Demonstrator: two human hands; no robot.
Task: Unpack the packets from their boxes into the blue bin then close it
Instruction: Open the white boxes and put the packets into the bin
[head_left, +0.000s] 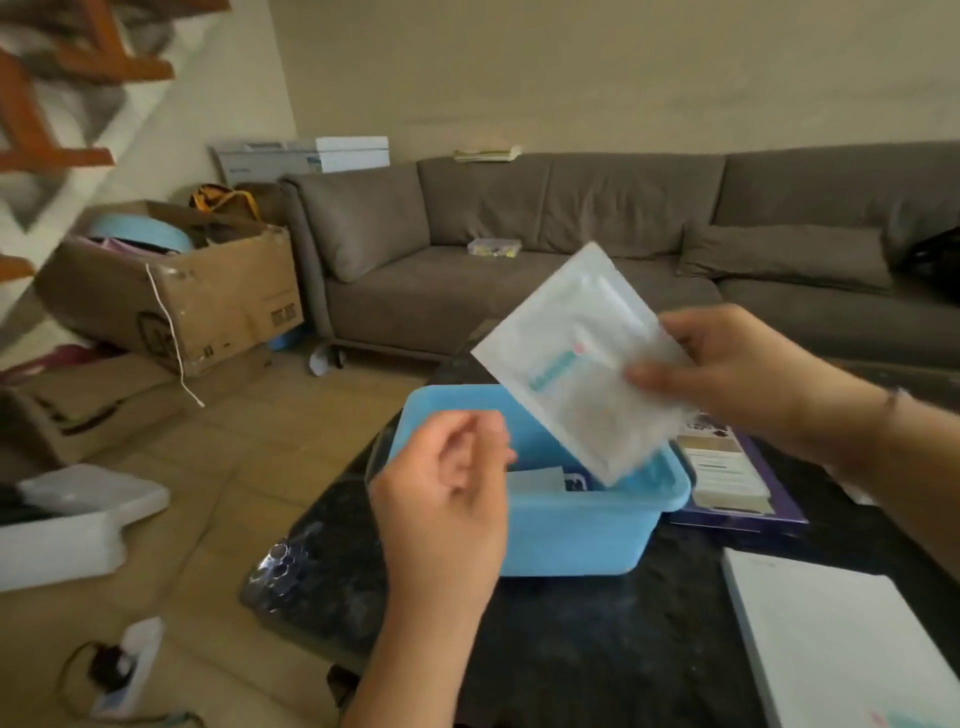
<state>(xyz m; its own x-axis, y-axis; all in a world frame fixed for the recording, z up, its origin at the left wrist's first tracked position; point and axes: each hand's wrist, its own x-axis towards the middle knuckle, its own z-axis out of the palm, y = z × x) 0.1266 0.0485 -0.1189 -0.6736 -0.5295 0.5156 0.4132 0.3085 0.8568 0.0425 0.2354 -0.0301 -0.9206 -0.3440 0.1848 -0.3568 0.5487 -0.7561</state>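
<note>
Evidently light and limp, the packet (582, 358) hung over the blue bin (571, 540), right hand (727, 374) pinching its edge; left hand (447, 488) loosely curled, empty.

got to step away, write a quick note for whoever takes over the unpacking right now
Right hand holds a white packet tilted above the blue bin, lower corner dipping inside.
Left hand hovers by the bin's near left rim, fingers loosely curled, holding nothing.
Bin is open on the dark table; at least one packet already lies inside. No lid in view.
Left: drop this packet, empty the purple box and white box if any remain, close the bin.
</note>
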